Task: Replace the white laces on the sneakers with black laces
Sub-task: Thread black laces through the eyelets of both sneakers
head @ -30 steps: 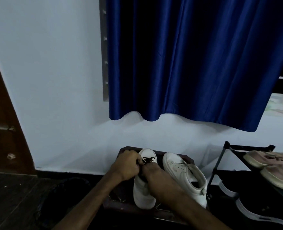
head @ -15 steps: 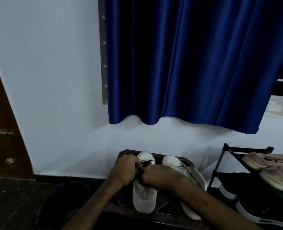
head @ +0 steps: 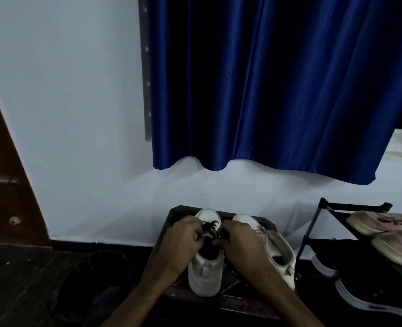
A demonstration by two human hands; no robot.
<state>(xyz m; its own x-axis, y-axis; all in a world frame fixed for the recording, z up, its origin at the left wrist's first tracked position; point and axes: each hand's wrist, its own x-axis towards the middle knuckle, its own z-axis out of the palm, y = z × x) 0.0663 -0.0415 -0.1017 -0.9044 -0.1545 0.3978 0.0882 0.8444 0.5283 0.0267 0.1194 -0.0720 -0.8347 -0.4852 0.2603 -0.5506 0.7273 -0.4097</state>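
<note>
Still both sneakers on the low stool (head: pixel 249 303), toes to the wall. Your right forearm has swung clear since half a second back, so the right sneaker (head: pixel 274 249) shows again; I judge it's not relaced yet. The left sneaker (head: pixel 205 272) sits between your hands. Left hand (head: pixel 183 241) and right hand (head: pixel 240 244) have drawn apart, fingers curled, pinching the black lace (head: pixel 209 225) near the top eyelets. That reads as a tightening pull, with this shoe nearly laced.

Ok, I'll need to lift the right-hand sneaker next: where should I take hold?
Probably the heel rim of the right-hand sneaker, coming from the near side and above: its heel points toward you and the opening gapes upward, leaving that rim free to pinch.
</note>
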